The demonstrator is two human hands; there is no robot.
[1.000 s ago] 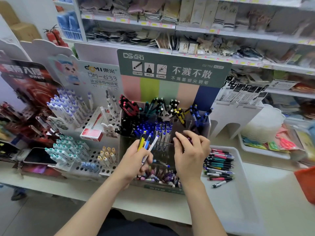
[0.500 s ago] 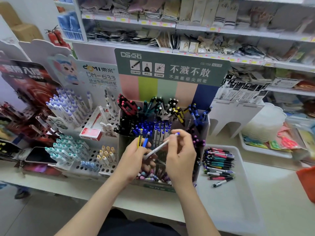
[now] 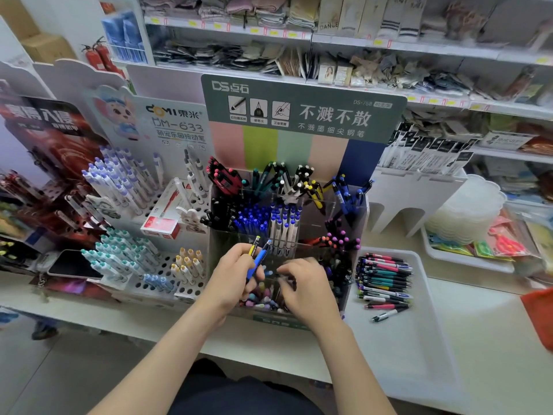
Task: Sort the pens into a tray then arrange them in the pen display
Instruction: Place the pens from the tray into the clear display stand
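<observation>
The clear tiered pen display under a green sign holds red, teal, black, yellow, blue and white pens by compartment. My left hand grips a blue pen and a yellow pen upright at the display's front. My right hand reaches down into the front compartment of mixed pens, fingers curled among them; whether it holds one is hidden. To the right, a white tray carries a pile of sorted pens, with one white pen lying apart.
White peg-hole displays with purple, teal and yellow pens stand to the left, with a red box and a phone. Stacked clear dishes sit at the right. Shelves of goods rise behind. An orange object is at the right edge.
My right hand took a white blue-tipped pen from my left hand's bundle, lifted it, and has now dropped into the front compartment without it showing. My left hand now holds only the blue and yellow pens.
</observation>
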